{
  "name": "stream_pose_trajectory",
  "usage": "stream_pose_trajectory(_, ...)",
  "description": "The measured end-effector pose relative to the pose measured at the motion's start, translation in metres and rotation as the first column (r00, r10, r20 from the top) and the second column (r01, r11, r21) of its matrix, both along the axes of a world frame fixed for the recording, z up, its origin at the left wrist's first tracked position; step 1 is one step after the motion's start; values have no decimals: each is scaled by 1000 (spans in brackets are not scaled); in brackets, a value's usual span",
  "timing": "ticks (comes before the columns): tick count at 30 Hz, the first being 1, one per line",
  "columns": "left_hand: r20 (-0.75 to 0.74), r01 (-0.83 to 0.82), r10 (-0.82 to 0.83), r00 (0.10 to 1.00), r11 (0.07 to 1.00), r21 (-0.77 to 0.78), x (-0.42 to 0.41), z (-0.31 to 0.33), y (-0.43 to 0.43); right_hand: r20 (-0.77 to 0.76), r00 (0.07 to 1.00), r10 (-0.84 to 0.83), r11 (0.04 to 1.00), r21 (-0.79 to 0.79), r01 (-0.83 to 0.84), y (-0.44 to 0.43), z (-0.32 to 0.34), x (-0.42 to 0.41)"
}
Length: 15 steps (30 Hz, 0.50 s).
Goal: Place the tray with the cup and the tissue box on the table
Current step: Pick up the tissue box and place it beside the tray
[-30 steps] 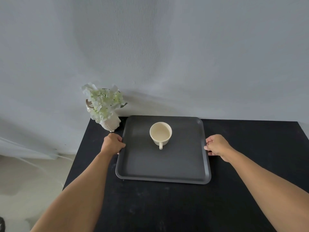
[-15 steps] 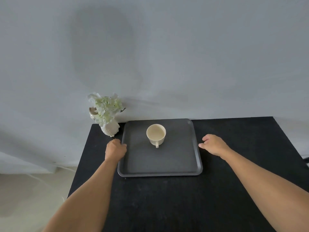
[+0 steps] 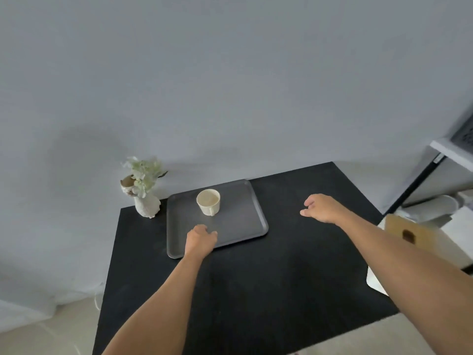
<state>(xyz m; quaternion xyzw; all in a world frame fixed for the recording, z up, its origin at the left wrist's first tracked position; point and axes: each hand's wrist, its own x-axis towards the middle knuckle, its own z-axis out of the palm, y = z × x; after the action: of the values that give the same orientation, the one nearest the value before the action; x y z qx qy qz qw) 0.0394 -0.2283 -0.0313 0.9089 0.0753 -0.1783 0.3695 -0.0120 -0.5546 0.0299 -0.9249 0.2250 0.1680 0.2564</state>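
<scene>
The dark grey tray (image 3: 240,224) lies flat on the black table (image 3: 256,290), at its far left. A cream cup (image 3: 208,201) stands upright on the tray's far half, handle toward me. My left hand (image 3: 200,240) hovers over the tray's near edge with fingers loosely curled and nothing in them. Off to the right of the tray, my right hand (image 3: 321,208) hangs above the bare tabletop, fingers apart and empty. A tan box with a dark oval opening (image 3: 409,235) sits beyond the table's right edge, partly hidden by my right arm.
A white vase of pale flowers (image 3: 144,190) stands at the table's far left corner, close to the tray. A grey wall runs behind the table. White shelving (image 3: 453,155) and white containers (image 3: 435,206) are at the right. Pale floor shows at the left.
Both hands have let go of the tray's side edges. The left moved over its near edge, the right swung away to the right. The view turned right, showing the shelving and tan box.
</scene>
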Motion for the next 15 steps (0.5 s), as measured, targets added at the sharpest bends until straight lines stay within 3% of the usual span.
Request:
stream_pose_trajectory(9, 65, 72, -67, 996, 995, -75, -76, 20, -95, 74, 994, -79, 996, -45, 82, -70, 25, -86)
stream_pose_trajectory(15, -27, 74, -77, 997, 992, -103, -136, 12, -183, 103, 993, -66, 995, -70, 73, -149, 13, -125)
